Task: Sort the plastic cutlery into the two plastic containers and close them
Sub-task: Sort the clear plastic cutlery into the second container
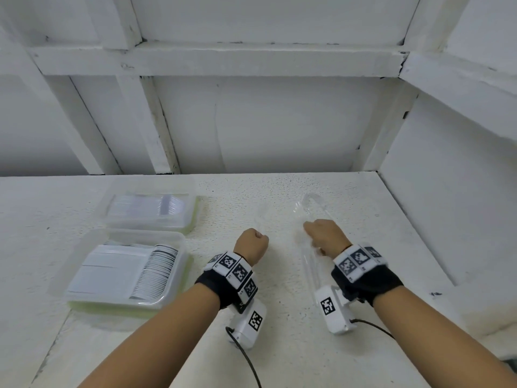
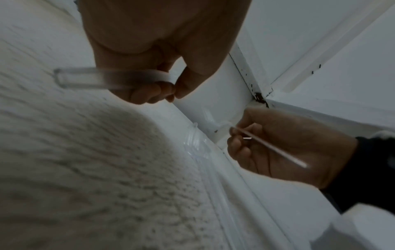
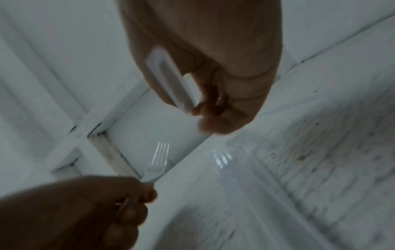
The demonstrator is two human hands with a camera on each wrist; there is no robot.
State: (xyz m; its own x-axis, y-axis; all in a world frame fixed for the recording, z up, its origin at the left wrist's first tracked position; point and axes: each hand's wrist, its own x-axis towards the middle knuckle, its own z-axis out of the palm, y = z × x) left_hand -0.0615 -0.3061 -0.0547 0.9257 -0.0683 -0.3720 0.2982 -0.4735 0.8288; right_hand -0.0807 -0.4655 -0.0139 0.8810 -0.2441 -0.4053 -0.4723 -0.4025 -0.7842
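Both hands over the white table (image 1: 279,345), each with one clear plastic piece. Left hand (image 1: 251,245) fisted, fingers curled round the handle of a clear fork (image 3: 157,162); tines point away toward the back wall, handle end sticks out the other side of the fist. Right hand (image 1: 326,236) fingers curled round the handle of a second clear piece (image 1: 314,204), rounded end pointing away; spoon or not, cannot tell. One more clear fork (image 3: 222,158) lies on the table between the hands. Two clear containers on the left side of the table, well apart from the hands: near container (image 1: 173,298) holds a packed row of white cutlery, far container (image 1: 190,217) also loaded, blurred; lid state cannot tell
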